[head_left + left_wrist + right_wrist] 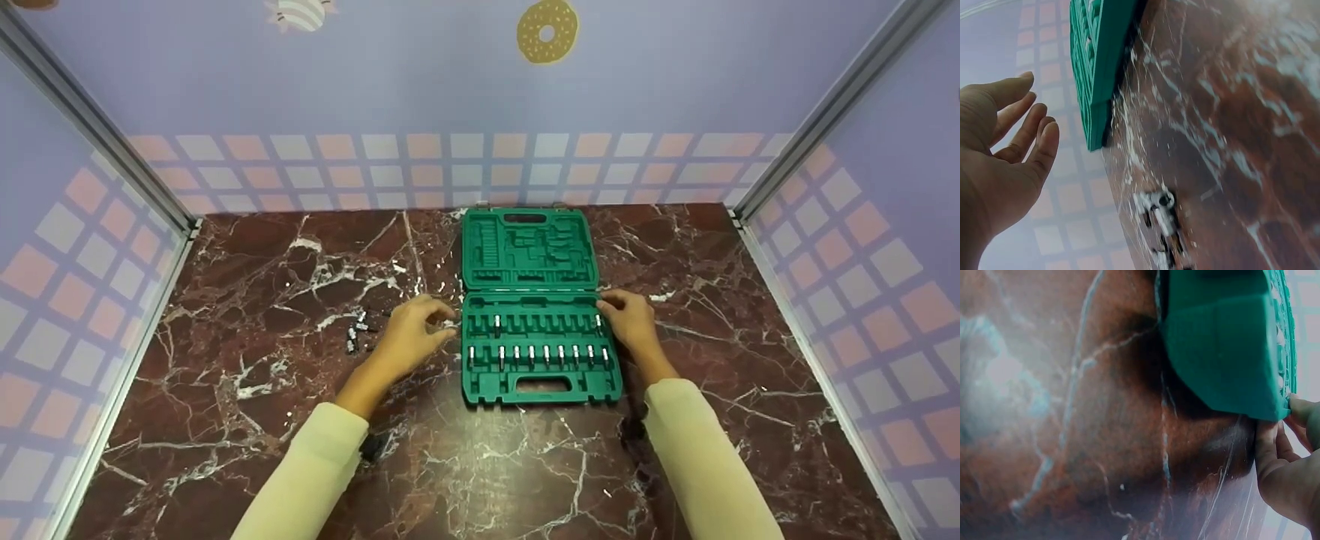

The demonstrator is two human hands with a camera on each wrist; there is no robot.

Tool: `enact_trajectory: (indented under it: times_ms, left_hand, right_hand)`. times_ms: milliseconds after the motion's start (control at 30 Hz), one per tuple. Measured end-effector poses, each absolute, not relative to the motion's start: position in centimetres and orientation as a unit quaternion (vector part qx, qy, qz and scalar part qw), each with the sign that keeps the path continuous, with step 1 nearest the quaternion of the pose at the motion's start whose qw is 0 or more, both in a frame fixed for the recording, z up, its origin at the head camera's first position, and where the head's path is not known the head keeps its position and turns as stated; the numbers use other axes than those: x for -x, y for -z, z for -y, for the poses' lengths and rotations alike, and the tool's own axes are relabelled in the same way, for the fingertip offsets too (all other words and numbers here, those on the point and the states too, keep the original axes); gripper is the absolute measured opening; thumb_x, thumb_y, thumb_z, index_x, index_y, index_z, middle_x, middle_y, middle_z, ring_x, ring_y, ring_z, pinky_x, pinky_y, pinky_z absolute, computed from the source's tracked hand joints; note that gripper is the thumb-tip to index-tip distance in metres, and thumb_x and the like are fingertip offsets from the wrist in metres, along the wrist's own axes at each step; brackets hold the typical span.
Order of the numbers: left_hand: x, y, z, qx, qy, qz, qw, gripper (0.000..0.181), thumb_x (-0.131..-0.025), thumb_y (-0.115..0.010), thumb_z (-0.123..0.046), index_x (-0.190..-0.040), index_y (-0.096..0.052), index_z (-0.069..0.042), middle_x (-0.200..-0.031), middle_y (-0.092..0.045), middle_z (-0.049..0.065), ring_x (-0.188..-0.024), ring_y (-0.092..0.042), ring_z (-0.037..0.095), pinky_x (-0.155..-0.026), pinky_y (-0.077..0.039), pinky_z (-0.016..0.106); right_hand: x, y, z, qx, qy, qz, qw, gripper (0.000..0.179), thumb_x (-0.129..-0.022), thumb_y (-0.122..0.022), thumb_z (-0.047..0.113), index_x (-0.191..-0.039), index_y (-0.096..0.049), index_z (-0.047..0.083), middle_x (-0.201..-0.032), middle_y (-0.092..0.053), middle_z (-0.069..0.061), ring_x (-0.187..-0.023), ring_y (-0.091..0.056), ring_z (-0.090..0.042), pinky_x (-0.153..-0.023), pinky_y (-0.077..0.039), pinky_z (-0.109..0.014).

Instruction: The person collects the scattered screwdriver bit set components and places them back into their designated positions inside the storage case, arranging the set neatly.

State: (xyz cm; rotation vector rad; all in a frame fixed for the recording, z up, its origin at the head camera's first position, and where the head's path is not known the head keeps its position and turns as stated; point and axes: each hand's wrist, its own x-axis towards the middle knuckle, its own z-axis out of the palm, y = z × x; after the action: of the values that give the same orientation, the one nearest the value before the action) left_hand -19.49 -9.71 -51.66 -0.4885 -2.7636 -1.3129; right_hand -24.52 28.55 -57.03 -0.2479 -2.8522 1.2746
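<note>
A green molded tool case (491, 388) lies open flat, lid at the back. Silver socket bits (546, 355) fill much of the front row of slots; a silver bit (497, 325) and one at the right end stand in the row behind. My right hand (634, 322) grips the tray's right edge, thumb on top and fingers against the case side (1219, 354) in the right wrist view. Just left of the case hovers my left hand (416, 330), its fingers loosely curved around nothing. In the left wrist view, this hand (1008, 140) is apart from the case (1107, 50).
Several loose silver-and-black bits (352, 339) lie on the marble-patterned table (262, 420) left of my left hand. Patterned panels (420, 97) wall in the back and both sides. A dark object (373, 447) shows beside the left sleeve (311, 465).
</note>
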Motion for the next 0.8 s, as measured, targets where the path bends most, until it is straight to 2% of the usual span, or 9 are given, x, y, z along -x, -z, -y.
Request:
enact_trajectory:
  times_ms: [167, 333, 667, 800]
  left_hand:
    - [19.1, 51.7, 11.6, 0.165, 0.402, 0.899, 0.049, 0.028, -0.08, -0.086, -0.005, -0.106, -0.076, -0.004, -0.105, -0.071, 0.011, -0.097, -0.066, 0.031, -0.091, -0.056, 0.047]
    - [18.7, 51.9, 13.8, 0.16, 0.409, 0.897, 0.049, 0.033, -0.078, -0.088, -0.007, -0.108, -0.076, -0.003, -0.109, -0.071, 0.012, -0.101, -0.067, 0.032, -0.096, -0.055, 0.049]
    - [17.8, 53.2, 17.5, 0.143, 0.399, 0.905, 0.041, 0.04, -0.075, -0.089, -0.003, -0.112, -0.074, -0.004, -0.107, -0.068, 0.016, -0.098, -0.065, 0.038, -0.09, -0.055, 0.053]
    - [17.7, 53.7, 18.6, 0.139, 0.378, 0.914, 0.037, 0.041, -0.075, -0.088, -0.001, -0.113, -0.073, -0.003, -0.108, -0.068, 0.014, -0.101, -0.066, 0.036, -0.094, -0.055, 0.052]
  right_hand:
    - [24.5, 57.0, -28.5, 0.079, -0.41, 0.909, 0.001, 0.031, -0.103, -0.064, 0.019, -0.128, -0.071, 0.002, -0.125, -0.07, -0.023, -0.116, -0.064, -0.039, -0.101, -0.051, -0.053]
    - [24.5, 56.9, -28.5, 0.08, -0.409, 0.909, 0.003, 0.031, -0.103, -0.064, 0.02, -0.128, -0.071, 0.003, -0.124, -0.071, -0.022, -0.116, -0.064, -0.039, -0.101, -0.051, -0.053]
    - [24.4, 57.0, -28.4, 0.082, -0.41, 0.909, 0.011, 0.029, -0.102, -0.066, 0.019, -0.126, -0.072, 0.003, -0.12, -0.072, -0.023, -0.111, -0.066, -0.038, -0.098, -0.052, -0.052]
    - [24.5, 57.0, -28.5, 0.083, -0.41, 0.908, 0.009, 0.03, -0.102, -0.066, 0.02, -0.126, -0.072, 0.003, -0.121, -0.072, -0.022, -0.113, -0.066, -0.038, -0.099, -0.051, -0.052]
